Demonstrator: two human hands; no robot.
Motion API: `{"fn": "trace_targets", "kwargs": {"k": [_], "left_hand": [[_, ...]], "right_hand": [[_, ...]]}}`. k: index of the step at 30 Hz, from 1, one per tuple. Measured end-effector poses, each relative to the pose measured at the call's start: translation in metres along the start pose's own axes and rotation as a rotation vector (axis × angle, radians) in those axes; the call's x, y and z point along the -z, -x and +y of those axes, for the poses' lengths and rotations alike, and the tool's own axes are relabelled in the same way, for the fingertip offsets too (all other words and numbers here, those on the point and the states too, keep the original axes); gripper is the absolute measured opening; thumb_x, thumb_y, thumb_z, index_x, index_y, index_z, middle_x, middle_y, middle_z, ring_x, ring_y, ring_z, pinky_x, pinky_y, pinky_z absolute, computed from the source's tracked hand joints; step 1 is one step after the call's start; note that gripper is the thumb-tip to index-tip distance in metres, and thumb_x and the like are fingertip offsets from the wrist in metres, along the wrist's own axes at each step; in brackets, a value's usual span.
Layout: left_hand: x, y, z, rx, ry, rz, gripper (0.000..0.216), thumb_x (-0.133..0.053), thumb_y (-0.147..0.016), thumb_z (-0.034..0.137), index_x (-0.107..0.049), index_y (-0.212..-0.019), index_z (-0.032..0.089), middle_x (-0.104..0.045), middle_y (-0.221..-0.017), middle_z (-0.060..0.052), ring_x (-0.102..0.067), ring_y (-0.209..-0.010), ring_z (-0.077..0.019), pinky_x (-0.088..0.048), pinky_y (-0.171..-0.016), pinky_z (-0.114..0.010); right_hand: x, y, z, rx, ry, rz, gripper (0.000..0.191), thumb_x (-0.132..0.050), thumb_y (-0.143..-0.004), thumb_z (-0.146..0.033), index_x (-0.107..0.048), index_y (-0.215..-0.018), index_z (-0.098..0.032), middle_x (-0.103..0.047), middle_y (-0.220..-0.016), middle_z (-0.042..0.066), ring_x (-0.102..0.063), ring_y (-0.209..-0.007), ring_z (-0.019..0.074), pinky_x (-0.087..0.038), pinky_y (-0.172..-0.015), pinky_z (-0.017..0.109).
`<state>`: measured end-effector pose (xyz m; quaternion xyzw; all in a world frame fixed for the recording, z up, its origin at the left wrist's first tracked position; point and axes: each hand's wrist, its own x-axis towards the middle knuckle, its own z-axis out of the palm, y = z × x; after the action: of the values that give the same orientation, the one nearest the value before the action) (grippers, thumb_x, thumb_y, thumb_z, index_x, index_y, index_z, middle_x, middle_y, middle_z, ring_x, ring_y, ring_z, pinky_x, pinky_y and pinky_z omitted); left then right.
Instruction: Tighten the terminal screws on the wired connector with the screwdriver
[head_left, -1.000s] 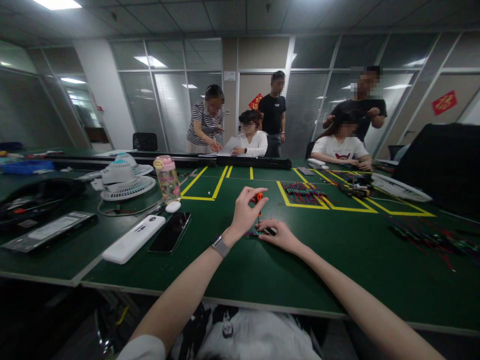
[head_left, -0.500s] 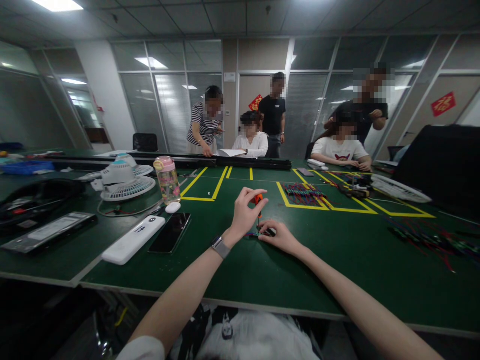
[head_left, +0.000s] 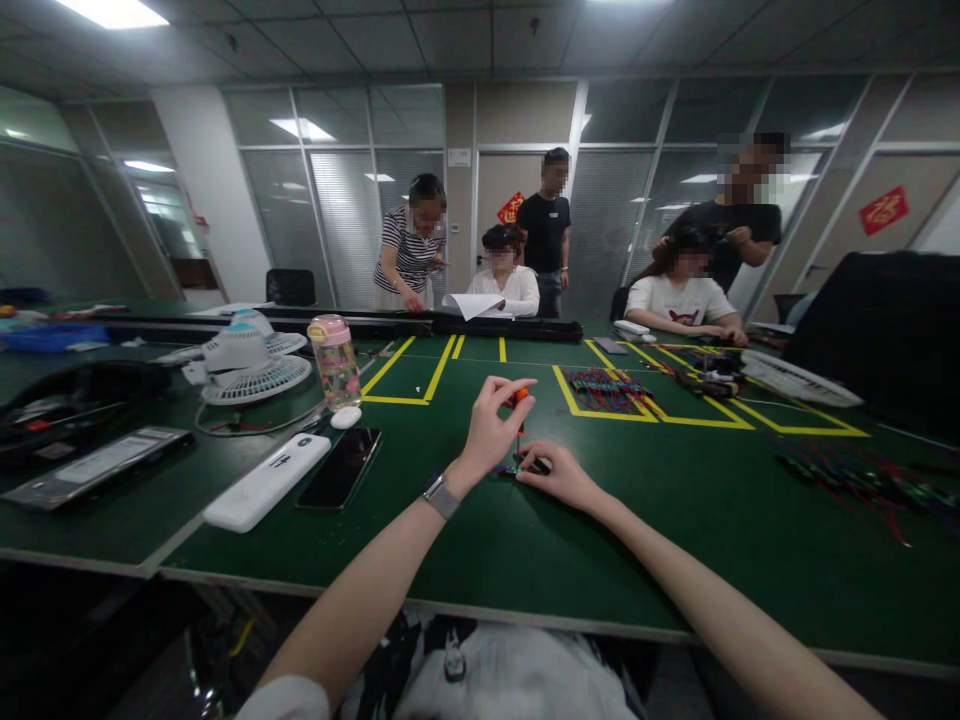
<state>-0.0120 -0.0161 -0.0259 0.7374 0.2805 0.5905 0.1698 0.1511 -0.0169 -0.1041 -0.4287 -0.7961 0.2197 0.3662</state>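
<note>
My left hand point(head_left: 489, 428) is closed around the orange handle of a screwdriver point(head_left: 522, 396), which stands upright with its shaft pointing down. Below its tip, a small circuit board point(head_left: 507, 471) with thin wires lies on the green table. The fingers of my right hand point(head_left: 561, 480) pinch at the board's right edge, beside the screwdriver tip. Something small and black point(head_left: 541, 464) shows under that hand; its kind is unclear. Just where the tip meets the board is too small to make out.
To the left lie a black phone point(head_left: 341, 468), a white power bank point(head_left: 268, 482), a pink-lidded bottle point(head_left: 335, 362) and a white fan point(head_left: 255, 375). Bundles of wired boards sit at right, one point(head_left: 609, 389) inside yellow tape. Several people are across the table.
My left fingers have shifted slightly on the screwdriver handle, covering more of it. My right hand stays at the board. Across the table, a seated person's paper has lifted and curled.
</note>
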Motion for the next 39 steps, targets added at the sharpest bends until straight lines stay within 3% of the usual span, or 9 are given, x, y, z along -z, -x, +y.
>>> {"fn": "trace_targets", "kwargs": {"k": [4, 11, 18, 25, 31, 39], "left_hand": [[0.0000, 0.0001, -0.0005, 0.010, 0.072, -0.055, 0.034, -0.040, -0.094, 0.023, -0.055, -0.124, 0.022, -0.059, -0.113, -0.006, -0.057, -0.103, -0.0149, -0.046, -0.090, -0.028], [-0.0005, -0.0002, -0.0024, 0.012, 0.016, 0.018, 0.026, -0.056, -0.086, 0.027, -0.065, -0.110, 0.022, -0.057, -0.095, -0.004, -0.056, -0.086, -0.0132, -0.049, -0.077, -0.025], [-0.0016, 0.0005, -0.0033, 0.031, 0.099, -0.056, 0.035, -0.039, -0.094, 0.025, -0.054, -0.126, 0.025, -0.060, -0.112, -0.006, -0.057, -0.100, -0.0152, -0.047, -0.087, -0.030], [-0.0007, 0.0005, -0.0029, 0.015, 0.014, 0.013, 0.028, -0.055, -0.087, 0.029, -0.063, -0.113, 0.023, -0.057, -0.097, -0.005, -0.057, -0.089, -0.0141, -0.049, -0.077, -0.026], [-0.0019, 0.0005, -0.0062, 0.056, 0.107, -0.062, 0.036, -0.038, -0.094, 0.023, -0.053, -0.127, 0.023, -0.060, -0.112, -0.006, -0.058, -0.100, -0.0151, -0.048, -0.087, -0.030], [-0.0013, -0.0001, -0.0045, 0.035, 0.055, -0.011, 0.028, -0.055, -0.087, 0.028, -0.063, -0.113, 0.023, -0.057, -0.099, -0.005, -0.058, -0.087, -0.0131, -0.051, -0.076, -0.024]], "right_hand": [[0.0002, -0.0002, 0.0011, 0.006, 0.007, 0.000, 0.010, -0.070, -0.070, -0.027, -0.066, -0.072, -0.018, -0.068, -0.103, 0.007, -0.063, -0.094, 0.0213, -0.046, -0.087, 0.036], [0.0007, 0.0001, 0.0011, 0.012, 0.010, -0.001, 0.010, -0.070, -0.071, -0.027, -0.065, -0.071, -0.019, -0.068, -0.102, 0.007, -0.063, -0.095, 0.0214, -0.045, -0.088, 0.037], [0.0010, -0.0003, -0.0013, -0.002, 0.015, -0.013, 0.009, -0.070, -0.071, -0.027, -0.067, -0.072, -0.019, -0.068, -0.103, 0.008, -0.063, -0.094, 0.0214, -0.046, -0.087, 0.037], [0.0008, -0.0004, -0.0021, 0.004, 0.016, -0.003, 0.008, -0.070, -0.070, -0.026, -0.067, -0.071, -0.019, -0.069, -0.101, 0.007, -0.063, -0.093, 0.0213, -0.046, -0.086, 0.036], [0.0021, 0.0000, -0.0035, 0.011, 0.015, -0.008, 0.008, -0.070, -0.070, -0.026, -0.068, -0.072, -0.019, -0.068, -0.102, 0.007, -0.063, -0.094, 0.0215, -0.046, -0.087, 0.037], [0.0018, 0.0002, -0.0022, 0.007, 0.020, -0.010, 0.009, -0.069, -0.072, -0.028, -0.067, -0.073, -0.018, -0.068, -0.102, 0.008, -0.063, -0.094, 0.0216, -0.045, -0.087, 0.037]]}}
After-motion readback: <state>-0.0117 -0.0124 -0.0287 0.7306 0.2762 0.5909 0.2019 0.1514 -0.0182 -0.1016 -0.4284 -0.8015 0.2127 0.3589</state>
